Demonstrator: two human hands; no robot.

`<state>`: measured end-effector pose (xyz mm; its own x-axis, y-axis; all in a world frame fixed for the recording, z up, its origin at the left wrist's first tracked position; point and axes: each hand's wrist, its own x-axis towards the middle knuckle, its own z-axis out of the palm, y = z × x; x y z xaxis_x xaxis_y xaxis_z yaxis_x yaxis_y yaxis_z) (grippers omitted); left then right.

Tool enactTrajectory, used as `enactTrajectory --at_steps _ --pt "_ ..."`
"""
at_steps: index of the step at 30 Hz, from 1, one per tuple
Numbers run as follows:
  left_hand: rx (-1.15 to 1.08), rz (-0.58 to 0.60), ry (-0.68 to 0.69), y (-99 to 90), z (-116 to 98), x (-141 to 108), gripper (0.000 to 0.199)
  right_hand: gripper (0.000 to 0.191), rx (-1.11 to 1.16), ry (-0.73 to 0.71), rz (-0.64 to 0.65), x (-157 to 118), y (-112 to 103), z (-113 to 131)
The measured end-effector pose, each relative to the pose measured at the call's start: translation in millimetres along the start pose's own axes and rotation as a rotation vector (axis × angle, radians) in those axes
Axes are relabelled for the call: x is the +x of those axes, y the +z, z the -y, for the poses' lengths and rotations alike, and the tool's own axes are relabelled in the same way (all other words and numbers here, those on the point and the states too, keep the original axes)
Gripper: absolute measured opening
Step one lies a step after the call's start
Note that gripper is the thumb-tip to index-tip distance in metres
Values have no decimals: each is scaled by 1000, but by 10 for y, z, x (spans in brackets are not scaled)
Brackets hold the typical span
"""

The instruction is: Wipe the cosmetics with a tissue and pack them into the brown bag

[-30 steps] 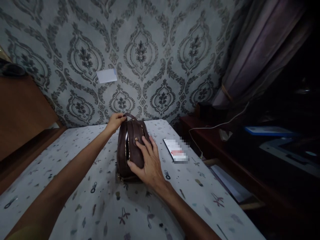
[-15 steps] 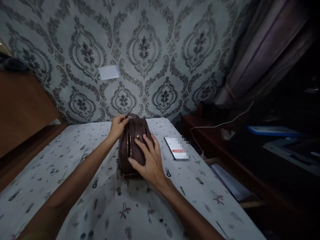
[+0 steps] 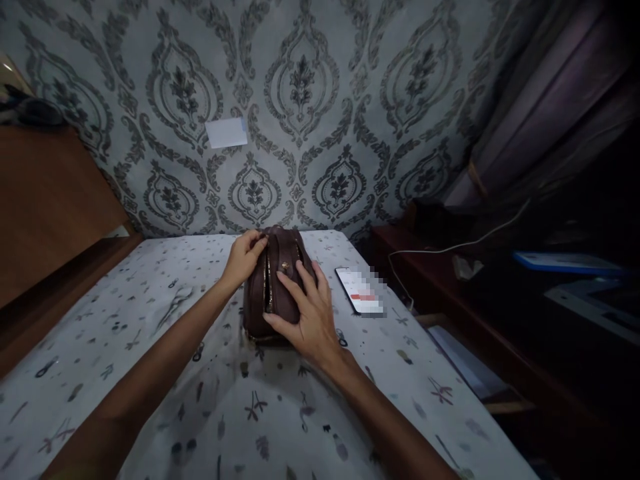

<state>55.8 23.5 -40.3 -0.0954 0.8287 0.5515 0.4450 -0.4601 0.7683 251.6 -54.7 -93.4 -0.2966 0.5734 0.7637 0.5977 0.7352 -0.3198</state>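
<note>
A dark brown leather-look bag (image 3: 254,303) sits upright on the patterned bedsheet, with gold-toned zippers along its top and a small gold stud. One long zipper (image 3: 269,283) shows a narrow gap between its rows of teeth. At the bag's far left edge, my left hand (image 3: 244,257) is closed in a pinch by that zipper's far end. Its fingertips hide any zipper pull there. Across the bag's right side lies my right hand (image 3: 310,317), fingers spread and thumb resting beside the near end of the gap.
A lit phone (image 3: 357,287) lies right of the bag. Beyond the bed's right edge stand a dark red table (image 3: 430,267) with a white cable (image 3: 440,251) and an open drawer (image 3: 465,360). A brown wooden panel (image 3: 55,207) borders the left, and a patterned wall (image 3: 300,87) the back.
The whole view has shifted slightly, so most things appear further right. The bag's handle, raised beside my left hand before, now sits lower. My right hand keeps its spread on the bag.
</note>
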Motion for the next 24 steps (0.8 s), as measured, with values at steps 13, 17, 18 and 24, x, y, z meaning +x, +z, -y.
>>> enactTrajectory --at_steps 13,17,18,24 --pt "166 10 -15 -115 -56 19 13 47 -104 -51 60 -55 -2 113" --pt "132 9 -34 -103 -60 1 12 40 -111 -68 41 -52 8 113" --pt "123 15 -32 -106 -61 0 12 38 -106 -71 36 -43 4 120" --pt "104 47 -40 -120 -48 34 13 32 -41 -139 58 64 -100 150"
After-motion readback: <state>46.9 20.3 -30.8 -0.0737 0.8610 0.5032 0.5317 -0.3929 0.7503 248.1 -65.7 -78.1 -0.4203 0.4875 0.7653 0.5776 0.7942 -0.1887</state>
